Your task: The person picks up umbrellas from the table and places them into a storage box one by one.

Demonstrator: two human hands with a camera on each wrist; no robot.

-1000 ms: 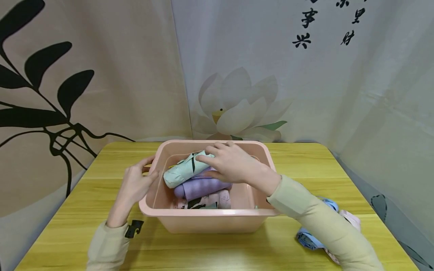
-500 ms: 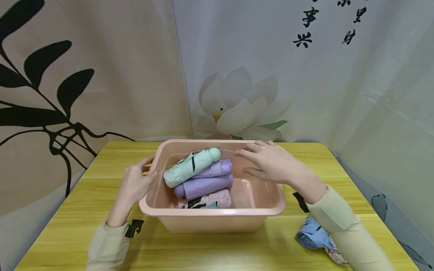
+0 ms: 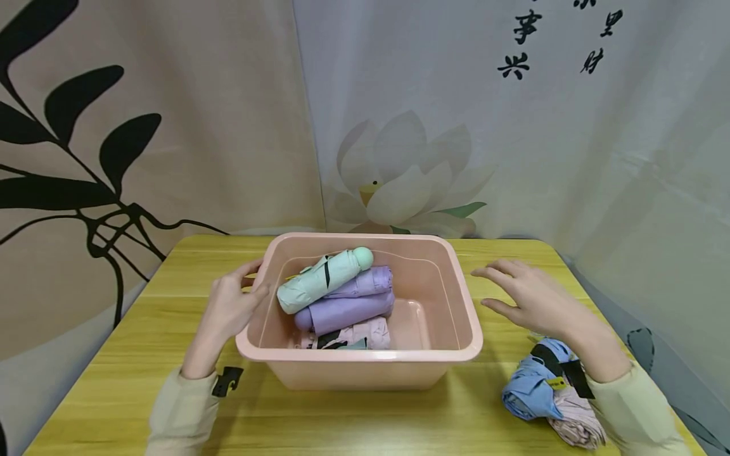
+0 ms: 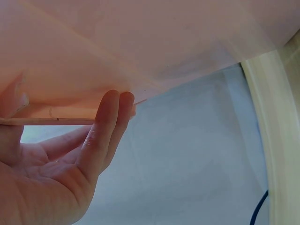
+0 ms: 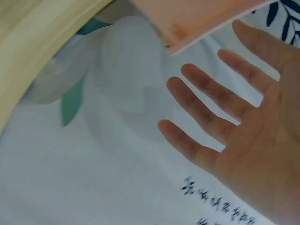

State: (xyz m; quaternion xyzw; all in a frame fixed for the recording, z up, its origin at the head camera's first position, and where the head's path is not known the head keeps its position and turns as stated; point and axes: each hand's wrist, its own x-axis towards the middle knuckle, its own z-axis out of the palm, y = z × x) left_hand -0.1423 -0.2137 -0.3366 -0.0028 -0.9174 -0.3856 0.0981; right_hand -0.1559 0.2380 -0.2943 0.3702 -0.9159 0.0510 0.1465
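1. One tub [image 3: 359, 375] stands on the bench [image 3: 342, 427]: left hand [image 3: 232, 304] grips its rim; right hand [image 3: 538, 301] hangs free.
2. Inside: one mint umbrella [image 3: 322, 282], two purple umbrellas [image 3: 345, 313], one pink umbrella [image 3: 373, 332], partly hidden.
3. Outside: one blue umbrella [image 3: 527, 391], one pale umbrella [image 3: 575, 419], partly covered.

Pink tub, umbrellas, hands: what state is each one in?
Pink tub: upright, open-topped
Mint umbrella: folded, slanting in the tub
Purple umbrella: folded, perhaps two
Pale pink umbrella in the tub: folded, partly hidden
Blue umbrella: folded, on the table
Patterned pink umbrella: rolled up, beside the blue one
Left hand: holding the tub's rim
Right hand: open, empty
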